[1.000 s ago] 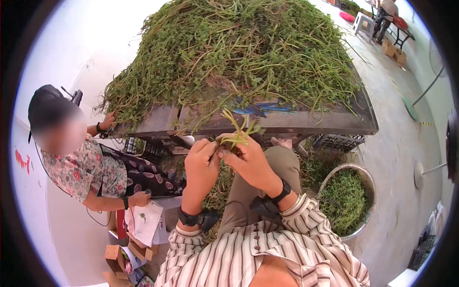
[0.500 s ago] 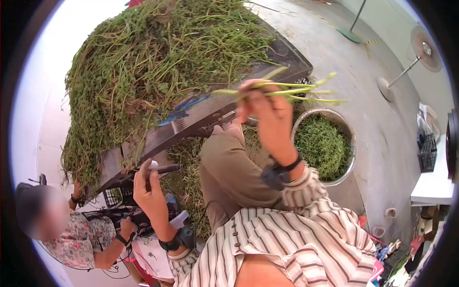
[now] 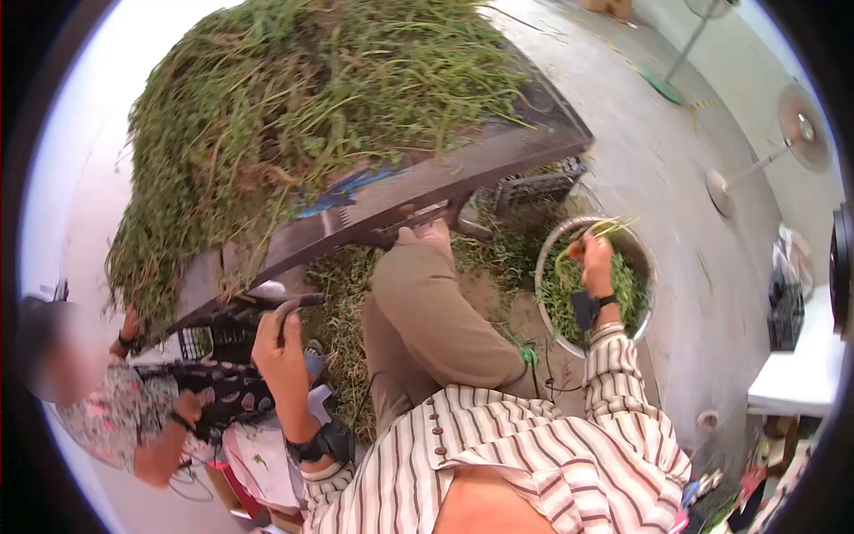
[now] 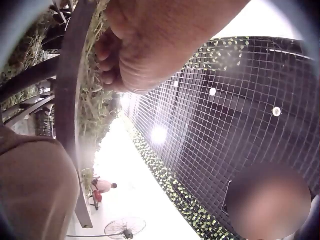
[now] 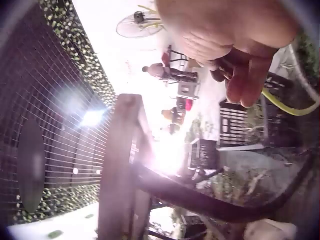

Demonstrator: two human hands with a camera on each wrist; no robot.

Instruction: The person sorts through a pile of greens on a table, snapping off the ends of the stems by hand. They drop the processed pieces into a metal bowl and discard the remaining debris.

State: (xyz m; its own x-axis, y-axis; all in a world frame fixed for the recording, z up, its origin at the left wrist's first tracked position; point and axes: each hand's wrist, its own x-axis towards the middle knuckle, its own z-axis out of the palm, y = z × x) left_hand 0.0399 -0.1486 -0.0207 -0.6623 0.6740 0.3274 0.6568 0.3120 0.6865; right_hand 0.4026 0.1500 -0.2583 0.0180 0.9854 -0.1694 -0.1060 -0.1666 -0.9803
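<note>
In the head view my right hand (image 3: 594,258) is over the round metal tub (image 3: 652,289), pinching a few green stems (image 3: 612,226) that stick out past the fingers. The right wrist view shows the same hand (image 5: 235,45) with bent fingers and a yellow-green stem (image 5: 287,107) curving away from them. Chopped-looking greens (image 3: 627,294) lie in the tub. My left hand (image 3: 280,347) hangs near the table's front edge, its fingers loosely bent, with nothing visible between them; the left wrist view shows its curled fingers (image 4: 107,60).
A large heap of leafy stems (image 3: 311,98) covers much of the dark table (image 3: 445,169). Loose greens (image 3: 342,329) lie on the floor beneath. Another person (image 3: 107,392) sits at the left. A black crate (image 3: 538,189) stands under the table's right corner; fans (image 3: 803,129) stand farther right.
My hands have come apart from the stems held between them. The right hand has carried stems rightward and down over the tub; the left has moved left. The head view has turned right.
</note>
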